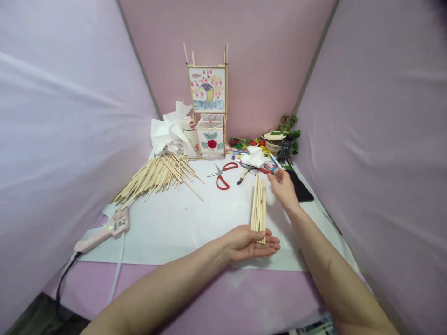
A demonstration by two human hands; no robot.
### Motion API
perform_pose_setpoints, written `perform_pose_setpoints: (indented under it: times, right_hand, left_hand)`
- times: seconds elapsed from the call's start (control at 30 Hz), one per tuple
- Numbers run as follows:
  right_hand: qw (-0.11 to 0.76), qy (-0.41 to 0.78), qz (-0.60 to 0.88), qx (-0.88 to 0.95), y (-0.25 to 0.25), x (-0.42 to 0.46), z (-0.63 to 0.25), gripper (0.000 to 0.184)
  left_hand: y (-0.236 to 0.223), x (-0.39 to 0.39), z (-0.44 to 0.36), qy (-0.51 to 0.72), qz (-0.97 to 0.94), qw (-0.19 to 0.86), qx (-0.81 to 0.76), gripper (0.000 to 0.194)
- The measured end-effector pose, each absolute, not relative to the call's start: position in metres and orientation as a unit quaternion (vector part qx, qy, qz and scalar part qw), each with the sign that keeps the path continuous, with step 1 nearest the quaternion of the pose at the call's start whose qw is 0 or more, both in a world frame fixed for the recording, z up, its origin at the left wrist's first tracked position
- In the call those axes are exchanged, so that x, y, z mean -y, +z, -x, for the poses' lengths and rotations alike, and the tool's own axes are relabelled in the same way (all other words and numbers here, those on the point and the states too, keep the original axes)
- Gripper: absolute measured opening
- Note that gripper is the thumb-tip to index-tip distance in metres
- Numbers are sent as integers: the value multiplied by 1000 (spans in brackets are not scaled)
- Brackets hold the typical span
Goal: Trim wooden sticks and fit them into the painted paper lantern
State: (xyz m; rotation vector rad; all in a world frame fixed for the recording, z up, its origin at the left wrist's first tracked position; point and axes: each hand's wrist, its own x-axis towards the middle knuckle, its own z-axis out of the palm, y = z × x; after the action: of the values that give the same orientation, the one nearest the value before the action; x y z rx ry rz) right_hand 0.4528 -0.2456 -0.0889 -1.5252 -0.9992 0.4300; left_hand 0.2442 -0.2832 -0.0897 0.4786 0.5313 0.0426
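A bundle of thin wooden sticks (258,204) stands nearly upright in my left hand (252,244). The thumb presses over its lower end, with the palm up and the other fingers stretched out beneath. My right hand (283,188) is farther out, to the right of the bundle, its fingers curled together. Those fingertips meet the end of a red tool handle (264,170), which seems to belong to pliers (247,166); whether they grip it is hard to make out. Red-handled scissors (223,176) lie spread on the white sheet, left of the sticks.
A large pile of loose sticks (157,179) lies at left, near a pink glue gun or similar corded device (120,222). At the back stands a stick-framed lantern-like tower (208,90) with painted panels. Crumpled tissue (256,157), a lidded bowl (274,142) and a dark flat object (301,187) are at right.
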Motion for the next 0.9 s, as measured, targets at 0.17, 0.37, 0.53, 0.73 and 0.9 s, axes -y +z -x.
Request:
perform_pose_setpoints:
  times: [0.17,0.37,0.53,0.73,0.9]
  right_hand:
    - [490,83,652,573,-102,270,-454,39]
    - [250,187,601,735,-112,270,-443,35]
    - [226,196,605,738,-112,270,-447,37]
    - [197,209,595,750,-114,273,-450,45]
    - [209,190,599,749,-114,275,-447,44]
  left_hand:
    - [-95,294,-275,23,-136,950,-282,14]
    - [-92,293,-284,34,-51,953,-297,24]
    - [-93,313,-282,118,63,950,-283,37]
    - [-105,365,-267,37,13,975,-219,31]
    - [-87,366,-242,-53,-151,970,-184,25]
